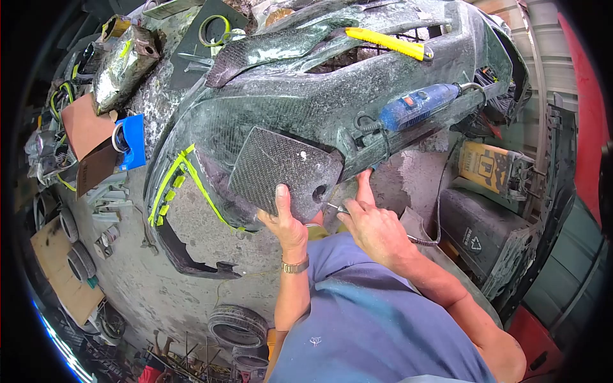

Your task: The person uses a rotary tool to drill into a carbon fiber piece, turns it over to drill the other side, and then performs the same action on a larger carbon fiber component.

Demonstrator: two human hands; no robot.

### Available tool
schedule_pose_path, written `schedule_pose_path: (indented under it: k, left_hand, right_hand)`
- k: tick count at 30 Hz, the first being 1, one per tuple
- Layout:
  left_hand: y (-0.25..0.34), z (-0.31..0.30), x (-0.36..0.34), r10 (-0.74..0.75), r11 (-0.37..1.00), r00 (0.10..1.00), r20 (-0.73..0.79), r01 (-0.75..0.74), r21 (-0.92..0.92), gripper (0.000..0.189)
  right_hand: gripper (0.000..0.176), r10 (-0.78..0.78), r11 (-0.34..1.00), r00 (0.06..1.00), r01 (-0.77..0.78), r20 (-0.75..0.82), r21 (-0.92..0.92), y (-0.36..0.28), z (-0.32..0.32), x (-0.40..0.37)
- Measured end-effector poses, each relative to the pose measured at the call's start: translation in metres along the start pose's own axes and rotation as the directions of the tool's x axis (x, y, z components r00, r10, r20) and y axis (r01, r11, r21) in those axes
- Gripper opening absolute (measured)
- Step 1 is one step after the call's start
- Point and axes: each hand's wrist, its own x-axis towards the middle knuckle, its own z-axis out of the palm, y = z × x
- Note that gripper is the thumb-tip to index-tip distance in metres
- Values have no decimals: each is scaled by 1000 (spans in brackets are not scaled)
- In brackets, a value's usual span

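Note:
My left hand [285, 225] grips the lower edge of a dark woven-pattern panel [274, 167], its thumb on top. The panel has a round hole near its lower right corner. Just right of that hole, my right hand [373, 226] holds a thin-tipped rotary handpiece [341, 209], with the tip close to the panel's edge. A flexible shaft [424, 242] shows beyond that hand. Behind the panel lies a large dusty dark bumper-like part [274, 105], with green tape [205, 191] along an opening at its left.
A blue power tool [418, 106] and a yellow cutter [386, 43] rest on the large part. Scissors [196, 59] and a tape roll [214, 30] are at upper left. A black bin [476, 236] stands right; tyres [237, 327] lie below. Another person [153, 369] shows at bottom left.

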Motion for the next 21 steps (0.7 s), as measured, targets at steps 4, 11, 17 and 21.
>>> schedule_pose_path:
  k: [4, 11, 17, 21]
  left_hand:
    - [1, 0, -2, -6, 1000, 1000, -4, 6, 1, 55]
    - [3, 1, -3, -13, 1000, 1000, -5, 13, 14, 58]
    - [3, 3, -4, -28, 1000, 999, -21, 28, -1, 56]
    - [2, 3, -6, -13, 1000, 999, -33, 13, -8, 54]
  right_hand:
    - [24, 81, 997, 989, -82, 123, -2, -4, -4, 0]
    - [24, 40, 997, 999, -40, 3, 59, 4, -1, 0]
    - [24, 46, 998, 996, -48, 74, 29, 1, -3, 0]
    - [24, 54, 998, 997, -56, 60, 25, 3, -3, 1]
